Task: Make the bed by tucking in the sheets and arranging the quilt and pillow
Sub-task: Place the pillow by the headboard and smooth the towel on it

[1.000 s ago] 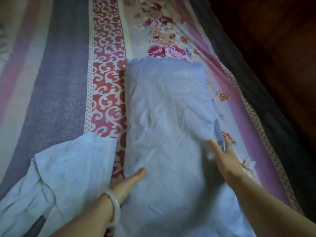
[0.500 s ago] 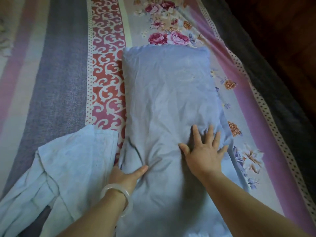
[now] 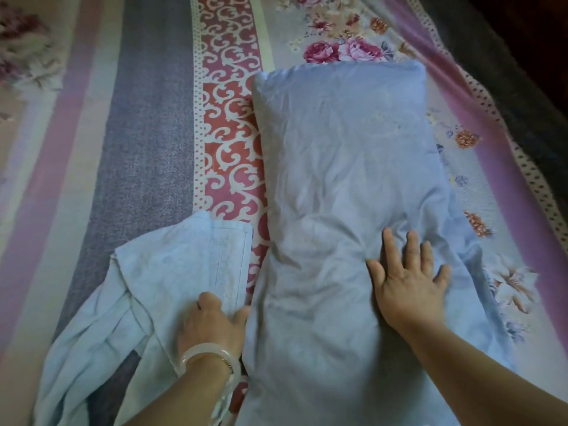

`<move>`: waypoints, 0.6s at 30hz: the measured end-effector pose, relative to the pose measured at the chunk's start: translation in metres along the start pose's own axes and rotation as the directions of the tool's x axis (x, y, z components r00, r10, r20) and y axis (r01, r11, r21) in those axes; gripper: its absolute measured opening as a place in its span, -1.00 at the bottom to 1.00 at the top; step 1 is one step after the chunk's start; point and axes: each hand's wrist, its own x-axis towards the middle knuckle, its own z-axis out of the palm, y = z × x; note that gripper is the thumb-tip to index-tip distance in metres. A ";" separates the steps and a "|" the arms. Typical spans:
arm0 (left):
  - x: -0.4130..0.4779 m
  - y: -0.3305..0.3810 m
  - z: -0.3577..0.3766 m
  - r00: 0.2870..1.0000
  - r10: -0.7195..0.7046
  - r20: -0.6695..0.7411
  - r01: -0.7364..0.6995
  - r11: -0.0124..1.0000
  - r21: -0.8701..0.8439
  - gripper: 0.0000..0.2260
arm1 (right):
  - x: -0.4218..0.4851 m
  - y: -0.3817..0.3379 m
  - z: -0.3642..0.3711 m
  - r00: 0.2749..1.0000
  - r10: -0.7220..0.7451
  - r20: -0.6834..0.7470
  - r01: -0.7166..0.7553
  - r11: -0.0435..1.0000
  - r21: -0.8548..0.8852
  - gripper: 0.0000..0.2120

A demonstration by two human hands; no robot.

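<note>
Blue pillow point(image 3: 344, 167) under flat right hand point(image 3: 408, 284)

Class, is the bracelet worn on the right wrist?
No, the bracelet sits on the wrist of the left hand.

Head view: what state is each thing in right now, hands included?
Pillow: lying flat, wrinkled, dented near its close end.
Pale blue cloth: bunched beside the pillow, one hemmed corner laid flat.
Patterned sheet: spread flat over the bed.
Left hand: fingers curled on the cloth's hemmed edge.
Right hand: fingers spread, pressing the pillow.
</note>
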 end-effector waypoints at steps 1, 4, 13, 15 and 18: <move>0.005 -0.011 0.002 0.999 -0.008 0.036 0.006 0.999 0.049 -0.51 | 0.000 -0.001 0.000 1.000 0.003 0.004 -0.003 1.000 -0.010 -0.39; 0.015 -0.031 0.011 0.984 -0.009 0.176 -0.035 0.969 0.246 -0.36 | 0.001 -0.003 0.000 1.000 0.021 0.020 -0.020 0.999 -0.044 -0.40; 0.031 -0.035 -0.020 0.983 0.061 0.174 -0.041 0.993 -0.115 -0.76 | 0.005 -0.017 -0.018 0.969 0.126 0.212 -0.102 0.987 -0.121 -0.44; 0.029 -0.030 -0.042 0.988 0.091 0.128 -0.053 0.960 -0.274 -0.91 | 0.006 -0.028 -0.031 0.946 0.178 0.271 -0.155 0.982 -0.107 -0.48; 0.014 -0.019 -0.077 0.971 0.225 0.083 -0.179 0.909 -0.376 -0.89 | -0.006 -0.051 -0.052 0.920 0.177 0.350 -0.199 0.980 0.029 -0.59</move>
